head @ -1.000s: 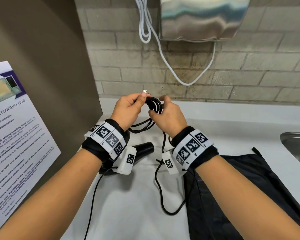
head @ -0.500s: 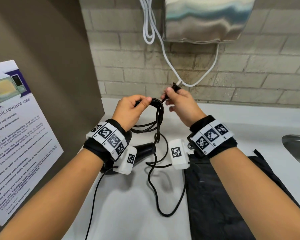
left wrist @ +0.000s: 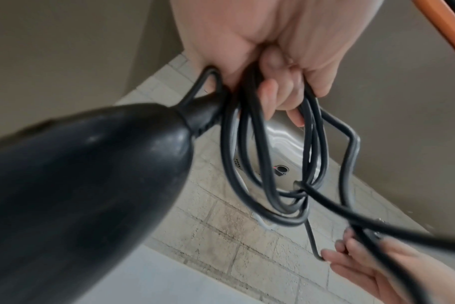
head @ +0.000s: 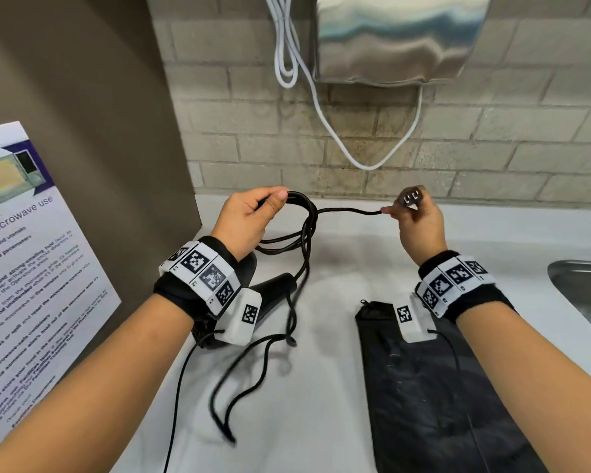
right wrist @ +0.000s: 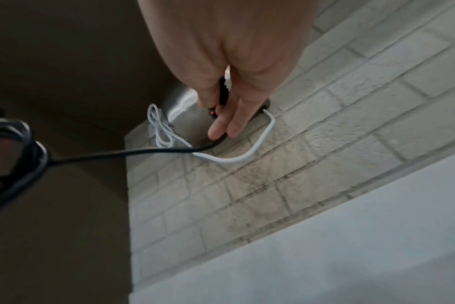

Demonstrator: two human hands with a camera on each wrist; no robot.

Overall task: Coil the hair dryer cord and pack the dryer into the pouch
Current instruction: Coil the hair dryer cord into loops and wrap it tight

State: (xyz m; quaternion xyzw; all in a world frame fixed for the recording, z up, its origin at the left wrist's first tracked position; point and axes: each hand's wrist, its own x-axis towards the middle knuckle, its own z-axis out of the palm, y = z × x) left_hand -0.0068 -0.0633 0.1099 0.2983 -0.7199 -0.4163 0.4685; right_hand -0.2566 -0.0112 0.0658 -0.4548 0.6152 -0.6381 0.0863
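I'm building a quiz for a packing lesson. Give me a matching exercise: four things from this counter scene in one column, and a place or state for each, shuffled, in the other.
Things:
1. plug
2. coiled cord
3. pouch
4. hair dryer

Places or states:
A. lying flat on the counter under the right forearm
B. pinched in the right hand
C. lying on the counter below the left wrist
D. looped in the grip of the left hand

Pairs: 1-B, 2-D, 3-A, 4-C
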